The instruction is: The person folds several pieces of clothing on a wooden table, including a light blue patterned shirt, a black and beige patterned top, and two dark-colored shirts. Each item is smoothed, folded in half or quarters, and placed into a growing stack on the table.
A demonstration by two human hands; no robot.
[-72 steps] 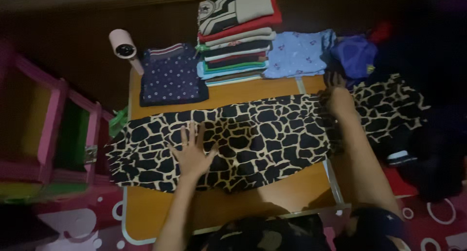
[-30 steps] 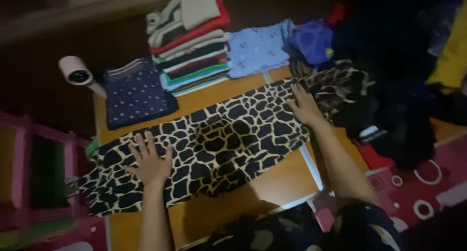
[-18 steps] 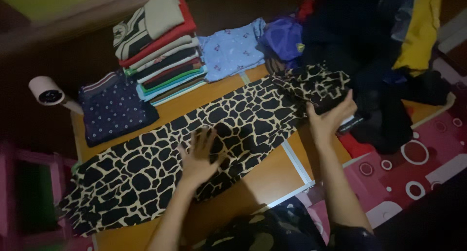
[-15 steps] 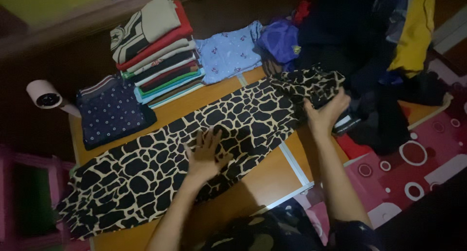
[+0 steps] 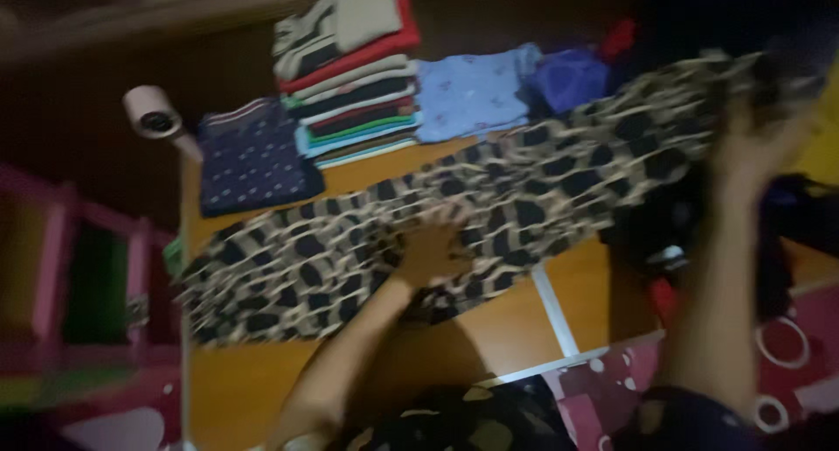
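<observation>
Pink rack (image 5: 61, 285): far left of both hands, beside the desk (image 5: 262, 390).
Small white camera (image 5: 150, 119): up and left of the left hand, off the desk's far corner.
Dark dotted shirt (image 5: 253, 158): folded flat, beyond the left fingers.
Patterned cloth (image 5: 350, 250): black-and-tan spotted, spread across the desk from its left edge, its right end raised off the desk.
Left hand (image 5: 433, 250): fingers spread flat, pressing the cloth's middle onto the desk.
Stack of folded clothes (image 5: 354, 84): beyond the left fingers, at the desk's far edge.
Light blue shirt (image 5: 472, 93): between the two hands, further back.
Right hand (image 5: 756, 149): lifted, at the cloth's raised right end; blur hides whether the fingers are closed.
</observation>
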